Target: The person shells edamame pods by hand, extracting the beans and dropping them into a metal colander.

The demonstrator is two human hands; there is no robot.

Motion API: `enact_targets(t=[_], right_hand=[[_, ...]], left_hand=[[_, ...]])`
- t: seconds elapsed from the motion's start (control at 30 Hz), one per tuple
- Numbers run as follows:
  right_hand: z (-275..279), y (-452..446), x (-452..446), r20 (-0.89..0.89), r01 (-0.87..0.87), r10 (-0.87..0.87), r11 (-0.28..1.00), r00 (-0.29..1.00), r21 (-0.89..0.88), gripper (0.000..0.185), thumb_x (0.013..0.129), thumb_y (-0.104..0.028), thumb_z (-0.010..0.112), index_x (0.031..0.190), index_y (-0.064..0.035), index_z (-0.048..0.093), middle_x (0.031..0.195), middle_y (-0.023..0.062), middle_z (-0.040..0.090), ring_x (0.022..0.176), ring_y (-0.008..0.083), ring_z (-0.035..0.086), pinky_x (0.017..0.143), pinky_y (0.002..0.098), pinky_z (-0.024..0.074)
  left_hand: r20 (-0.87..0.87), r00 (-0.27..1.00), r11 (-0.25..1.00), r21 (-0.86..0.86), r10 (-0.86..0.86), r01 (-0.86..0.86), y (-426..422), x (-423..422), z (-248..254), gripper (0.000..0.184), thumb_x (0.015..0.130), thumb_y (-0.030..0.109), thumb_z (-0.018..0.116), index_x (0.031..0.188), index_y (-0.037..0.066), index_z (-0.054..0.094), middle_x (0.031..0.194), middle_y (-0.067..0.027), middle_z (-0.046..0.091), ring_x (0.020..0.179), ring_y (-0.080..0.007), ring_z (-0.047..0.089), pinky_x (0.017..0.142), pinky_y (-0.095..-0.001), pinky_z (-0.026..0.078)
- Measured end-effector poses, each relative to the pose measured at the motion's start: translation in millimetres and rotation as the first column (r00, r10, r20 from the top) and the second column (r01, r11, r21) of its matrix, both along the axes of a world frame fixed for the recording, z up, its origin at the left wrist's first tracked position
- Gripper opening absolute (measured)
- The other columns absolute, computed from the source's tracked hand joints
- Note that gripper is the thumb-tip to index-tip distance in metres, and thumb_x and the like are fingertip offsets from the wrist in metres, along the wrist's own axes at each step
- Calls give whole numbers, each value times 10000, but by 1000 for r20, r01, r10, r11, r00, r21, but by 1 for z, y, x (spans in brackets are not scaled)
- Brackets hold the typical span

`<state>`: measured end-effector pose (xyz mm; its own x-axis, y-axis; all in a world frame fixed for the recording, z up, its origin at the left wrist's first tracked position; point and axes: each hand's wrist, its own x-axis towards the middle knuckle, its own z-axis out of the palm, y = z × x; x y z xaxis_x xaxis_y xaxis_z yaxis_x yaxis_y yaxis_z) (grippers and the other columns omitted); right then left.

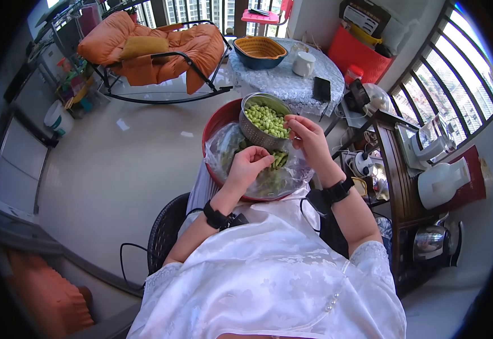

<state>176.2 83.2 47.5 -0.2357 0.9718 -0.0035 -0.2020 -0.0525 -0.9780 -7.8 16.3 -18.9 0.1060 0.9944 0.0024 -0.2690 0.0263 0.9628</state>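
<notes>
On my lap rests a red basin (208, 131) lined with a clear plastic bag (219, 148). A perforated metal colander (252, 133) stands in its upper part, holding many shelled green beans (266, 120). Green pods (279, 160) lie in the bag below the colander. My left hand (250, 166) is over the pods, its thumb and fingers pinched together; what they hold is too small to name. My right hand (307, 135) is at the colander's right rim, fingertips pinched over the beans, with something small that I cannot make out.
Ahead, a cloth-covered table (241, 76) bears a yellow basket (258, 47) in a blue bowl, a white mug (303, 64) and a black phone (321, 89). An orange rocking chair (159, 51) is at the upper left. A dark wooden shelf (396, 169) with kettles stands at my right.
</notes>
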Motion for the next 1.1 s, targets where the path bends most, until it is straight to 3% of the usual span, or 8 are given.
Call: enact_targets(t=[0.13, 0.2, 0.37, 0.53, 0.63, 0.7, 0.93, 1.1], right_hand=[[0, -17, 4, -54, -38, 36, 999, 998, -31, 233, 949, -223, 650, 1099, -47, 684, 894, -19, 677, 667, 16, 545, 508, 167, 380], [-5, -26, 8, 235, -64, 45, 995, 971, 74, 246, 951, -262, 655, 1093, -64, 690, 863, -35, 674, 649, 4, 526, 507, 164, 374], [-5, -58, 16, 440, -263, 220, 964, 871, 39, 218, 892, -183, 731, 1038, -23, 706, 861, -16, 684, 726, 21, 590, 586, 189, 477], [-20, -49, 36, 325, -194, 178, 981, 929, 18, 157, 891, -124, 716, 1007, -19, 705, 830, -9, 697, 686, 41, 606, 597, 195, 485], [-12, -37, 63, 204, 22, -45, 993, 978, 114, 143, 892, -113, 710, 1002, -23, 702, 820, -10, 690, 654, 35, 583, 584, 188, 468], [-16, -26, 84, 151, 179, -203, 971, 968, 159, 159, 880, -119, 714, 1005, -20, 703, 796, -22, 671, 624, 30, 554, 565, 188, 444], [-83, 7, 136, 608, 329, -459, 888, 648, 321, 166, 791, -133, 731, 917, -26, 737, 726, 20, 682, 616, 65, 578, 590, 248, 475], [-126, 16, 157, 705, 315, -477, 878, 524, 360, 172, 737, -135, 714, 885, -56, 750, 727, 82, 689, 653, 175, 652, 640, 302, 505]], left_hand=[[-65, 998, 1000, -24, -5, 3, -2, 1, 5, 149, 859, 105, 738, 939, 20, 645, 803, 30, 645, 716, -38, 566, 647, -191, 436], [-162, 987, 997, 72, 19, -7, -3, 2, 3, 147, 858, 109, 740, 935, 25, 647, 811, 17, 660, 727, -46, 585, 663, -201, 452], [-242, 965, 990, 76, -99, 120, -6, 2, 5, 154, 857, 70, 736, 968, 23, 641, 870, 13, 668, 792, -49, 606, 710, -202, 472], [-226, 967, 982, 122, -114, 145, -8, 2, 11, 136, 821, 100, 740, 910, 22, 672, 826, -37, 699, 744, -113, 651, 711, -257, 503], [-602, 797, 979, 183, 43, 86, -12, -10, 18, 141, 823, 142, 719, 895, 24, 695, 852, -128, 701, 780, -249, 682, 749, -341, 529], [-889, 425, 954, 256, 170, 154, -11, -19, 10, 183, 820, 180, 711, 934, 37, 711, 940, -143, 682, 897, -322, 652, 823, -402, 511], [-928, 307, 960, 256, 211, 112, -14, -16, 11, 208, 810, 206, 717, 936, 40, 716, 981, -181, 658, 945, -378, 613, 852, -458, 493], [-942, 214, 958, 278, 258, 68, -15, -19, 11, 246, 796, 237, 737, 922, 28, 711, 1004, -195, 647, 959, -380, 612, 860, -454, 498]])
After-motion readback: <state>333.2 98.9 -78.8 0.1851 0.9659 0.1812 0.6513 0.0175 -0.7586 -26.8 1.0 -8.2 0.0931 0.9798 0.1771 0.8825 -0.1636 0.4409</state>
